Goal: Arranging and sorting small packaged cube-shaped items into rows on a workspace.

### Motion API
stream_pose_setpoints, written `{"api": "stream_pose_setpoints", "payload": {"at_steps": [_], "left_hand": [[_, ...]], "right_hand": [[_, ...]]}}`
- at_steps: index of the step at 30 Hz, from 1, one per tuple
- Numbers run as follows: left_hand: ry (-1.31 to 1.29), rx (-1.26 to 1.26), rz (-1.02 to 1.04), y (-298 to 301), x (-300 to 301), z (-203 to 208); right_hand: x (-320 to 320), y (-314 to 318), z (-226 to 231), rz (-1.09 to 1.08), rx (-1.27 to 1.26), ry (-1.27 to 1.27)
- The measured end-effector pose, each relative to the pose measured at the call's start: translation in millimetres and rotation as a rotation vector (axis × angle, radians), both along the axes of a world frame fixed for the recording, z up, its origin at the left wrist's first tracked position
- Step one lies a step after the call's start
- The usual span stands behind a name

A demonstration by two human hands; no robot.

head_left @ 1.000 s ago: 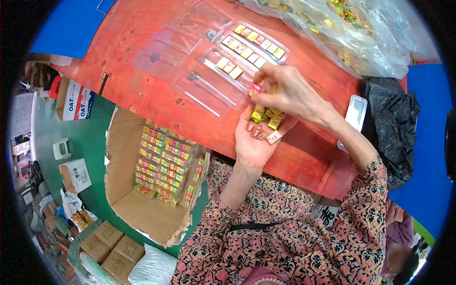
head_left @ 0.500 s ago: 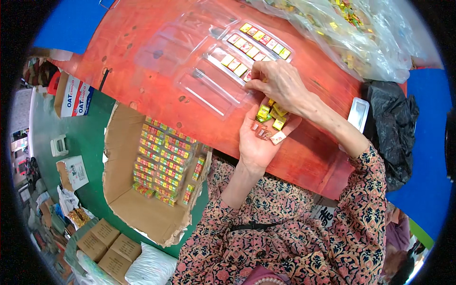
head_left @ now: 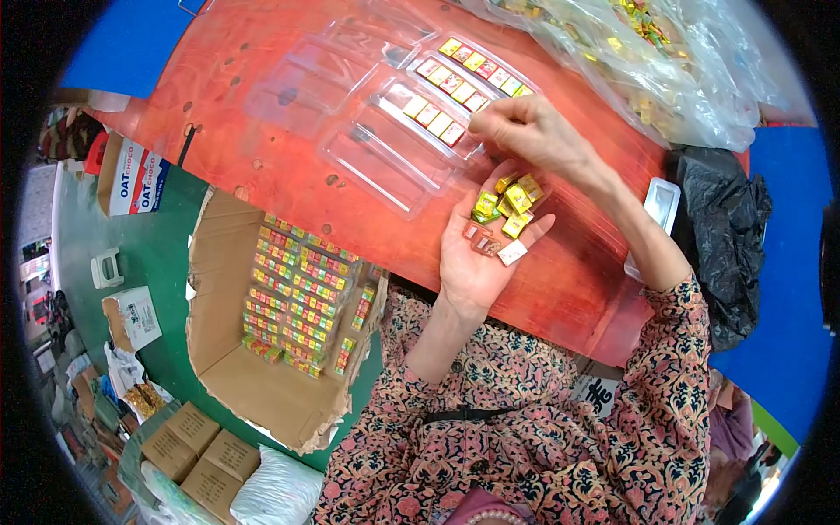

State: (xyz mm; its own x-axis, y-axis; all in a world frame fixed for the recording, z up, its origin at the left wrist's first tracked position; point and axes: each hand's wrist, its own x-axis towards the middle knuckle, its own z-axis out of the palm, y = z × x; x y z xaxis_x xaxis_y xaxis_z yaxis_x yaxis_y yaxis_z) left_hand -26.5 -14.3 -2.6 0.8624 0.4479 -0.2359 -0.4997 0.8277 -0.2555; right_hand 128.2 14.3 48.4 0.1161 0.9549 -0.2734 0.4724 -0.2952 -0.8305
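Observation:
My left hand (head_left: 468, 271) is palm up above the red table's near edge, cupping several small wrapped blocks (head_left: 518, 198), mostly yellow, some reddish and one white. Above its fingertips, my right hand (head_left: 529, 131) has its fingers pinched together beside the clear plastic tray (head_left: 354, 162). Whether anything sits between those fingers is hidden. Rows of similar yellow, red and green blocks (head_left: 451, 83) fill channels of the tray; the lowest filled row ends near my right fingertips. Other channels at the left hold nothing.
A large clear bag (head_left: 691, 96) of wrapped blocks lies at the far right, with a black plastic bag (head_left: 722, 236) and a metal tray (head_left: 662, 206) below it. Beside the table at left stands an open carton (head_left: 223, 289) with packed trays (head_left: 297, 297). Brown boxes (head_left: 210, 490) sit on the floor.
My right hand has lifted slightly up and right from the tray row, uncovering a red block at its end. My left hand stays put; more yellow blocks in its palm show.

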Motion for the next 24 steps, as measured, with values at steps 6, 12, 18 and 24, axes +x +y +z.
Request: {"api": "stream_pose_setpoints", "payload": {"at_steps": [6,12,18,24], "left_hand": [[-0.006,0.034,-0.015,1.8,-0.9,1.9],[0.002,0.013,-0.018,0.8,1.3,1.8],[0.001,0.003,0.004,-0.3,-1.3,-2.6],[0.015,-0.032,-0.002,-3.1,1.3,-5.3]], "right_hand": [[17.4,-5.3,0.0,-0.110,-0.122,0.573],[8.1,-6.7,-3.3,-0.170,-0.062,0.321],[-13.3,4.2,-12.9,-0.028,0.244,-0.150],[-14.9,7.2,-18.4,0.093,0.347,-0.339]]}}
